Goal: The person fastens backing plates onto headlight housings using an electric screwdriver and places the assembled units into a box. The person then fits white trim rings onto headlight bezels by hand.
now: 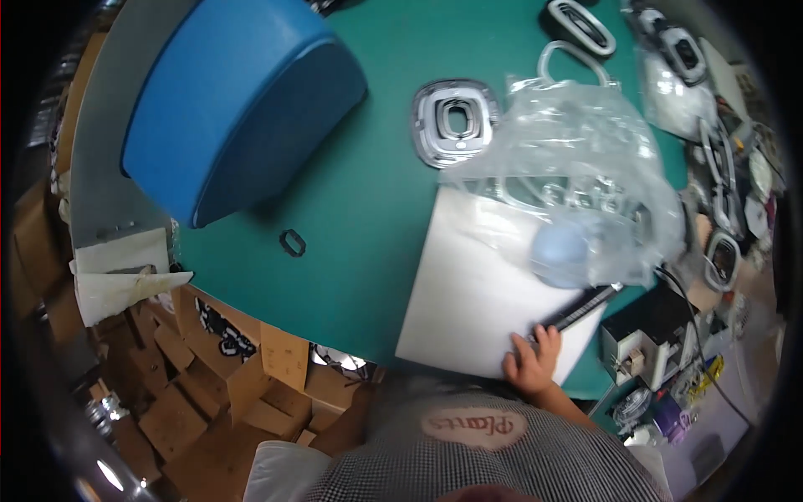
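Note:
My right hand (pixel 535 360) rests on a white sheet (pixel 452 293) near the table's front edge, its fingers apart. Beside its fingertips lies a slim black bar-shaped tool (pixel 581 308); whether they touch it I cannot tell. My left forearm (pixel 350 425) is low by the table's front edge, with the fingers of that hand hidden. Over the sheet's far part spreads a clear plastic bag (pixel 585 125) with pale, ring-like parts and a light-blue round shape (pixel 560 251) showing at it. A grey, rounded-square frame part (pixel 456 123) lies just left of the bag.
A large blue bin (pixel 242 100) leans over the green table (pixel 360 251) at left. A small black ring part (pixel 292 243) lies near it. At right stand a black-and-white device (pixel 652 335) with a cable and several loose parts. Cardboard boxes (pixel 268 402) fill the lower left.

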Demonstrator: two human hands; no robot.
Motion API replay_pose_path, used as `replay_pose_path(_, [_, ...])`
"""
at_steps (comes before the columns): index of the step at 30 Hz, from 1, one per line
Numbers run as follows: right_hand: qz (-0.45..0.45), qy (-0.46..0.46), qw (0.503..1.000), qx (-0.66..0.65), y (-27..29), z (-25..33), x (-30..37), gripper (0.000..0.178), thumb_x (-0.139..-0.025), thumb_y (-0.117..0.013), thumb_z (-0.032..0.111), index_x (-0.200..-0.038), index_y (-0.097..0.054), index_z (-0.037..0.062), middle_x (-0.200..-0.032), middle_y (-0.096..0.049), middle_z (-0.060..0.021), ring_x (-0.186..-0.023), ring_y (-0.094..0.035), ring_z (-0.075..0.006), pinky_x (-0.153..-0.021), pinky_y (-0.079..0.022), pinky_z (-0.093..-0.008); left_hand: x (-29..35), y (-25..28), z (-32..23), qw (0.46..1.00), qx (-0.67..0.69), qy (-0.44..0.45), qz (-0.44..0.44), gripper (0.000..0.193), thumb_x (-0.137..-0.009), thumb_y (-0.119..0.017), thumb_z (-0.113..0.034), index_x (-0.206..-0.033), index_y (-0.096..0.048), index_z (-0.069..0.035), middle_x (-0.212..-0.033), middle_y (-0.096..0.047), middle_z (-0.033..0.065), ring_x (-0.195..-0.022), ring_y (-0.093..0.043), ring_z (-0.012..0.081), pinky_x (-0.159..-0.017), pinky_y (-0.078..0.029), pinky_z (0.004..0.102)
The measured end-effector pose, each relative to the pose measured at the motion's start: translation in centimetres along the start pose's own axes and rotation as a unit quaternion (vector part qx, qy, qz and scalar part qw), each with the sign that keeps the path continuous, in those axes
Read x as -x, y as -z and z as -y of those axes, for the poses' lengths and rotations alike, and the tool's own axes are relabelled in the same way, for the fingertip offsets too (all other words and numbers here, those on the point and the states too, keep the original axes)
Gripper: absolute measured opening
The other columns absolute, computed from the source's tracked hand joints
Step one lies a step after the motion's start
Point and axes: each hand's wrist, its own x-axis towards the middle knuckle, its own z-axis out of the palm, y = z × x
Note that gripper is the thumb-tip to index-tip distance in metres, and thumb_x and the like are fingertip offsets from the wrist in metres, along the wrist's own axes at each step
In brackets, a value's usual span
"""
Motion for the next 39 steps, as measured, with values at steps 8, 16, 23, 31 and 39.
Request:
replay_pose_path(8, [0.063, 0.042, 0.997, 0.034, -0.6, -0.9, 2.1, 0.037, -0.075, -0.067, 0.025, -0.108, -0.066, 0.0098, -0.126, -0.048, -0.0219, -0.12, -0.04, -0.0449, -0.097, -0.034, -0.0602, -11.1, -9.6, -0.2, 0.991, 0.118, -0.024, 0.052, 0.022, -0.093, -0.054, -0.023, -0.09, -0.064, -0.003, -0.083, -0.065, 0.0124, -0.066, -0.062, 0.0263, -0.056, -0.048, 0.0378])
replay_pose_path(16, [0.088, 0.034, 0.994, 0.059, -0.7, -0.9, 3.2, 0.044, -0.067, -0.07, 0.026, -0.11, -0.066, 0.0177, -0.135, -0.036, -0.0183, -0.114, -0.04, -0.0417, -0.085, -0.04, -0.0559, -23.0, -15.0, -3.1, 0.963, 0.247, -0.086, 0.071, 0.021, -0.091, -0.056, -0.02, -0.092, -0.064, -0.001, -0.086, -0.065, 0.0131, -0.068, -0.063, 0.0253, -0.057, -0.048, 0.0369])
replay_pose_path(23, [0.046, 0.006, 0.999, 0.019, 0.1, 0.1, 0.4, 0.049, -0.063, -0.071, 0.021, -0.111, -0.066, 0.0156, -0.138, -0.038, -0.0212, -0.132, -0.03, -0.0439, -0.102, -0.031, -0.0593, -27.4, -11.4, -5.4, 0.927, 0.331, -0.139, 0.111, 0.02, -0.089, -0.058, -0.017, -0.094, -0.064, 0.001, -0.089, -0.066, 0.0137, -0.07, -0.063, 0.0244, -0.058, -0.048, 0.0362])
replay_pose_path(31, [0.027, -0.01, 1.0, 0.009, 0.6, 0.3, -1.0, 0.048, -0.06, -0.073, 0.027, -0.108, -0.068, 0.0213, -0.128, -0.047, -0.0139, -0.117, -0.042, -0.035, -0.099, -0.036, -0.0559, -28.4, -4.9, -7.5, 0.877, 0.395, -0.206, 0.181, 0.02, -0.088, -0.06, -0.015, -0.096, -0.064, 0.003, -0.092, -0.066, 0.0144, -0.071, -0.063, 0.0234, -0.06, -0.048, 0.0353])
replay_pose_path(39, [0.023, -0.004, 0.999, -0.041, 1.9, -0.3, -0.3, 0.044, -0.07, -0.073, 0.027, -0.113, -0.066, 0.0181, -0.132, -0.049, -0.0131, -0.127, -0.04, -0.0336, -0.1, -0.034, -0.0577, -21.4, -1.6, -7.3, 0.836, 0.446, -0.217, 0.236, 0.021, -0.086, -0.062, -0.012, -0.098, -0.064, 0.005, -0.096, -0.067, 0.0151, -0.073, -0.063, 0.0224, -0.061, -0.049, 0.0344])
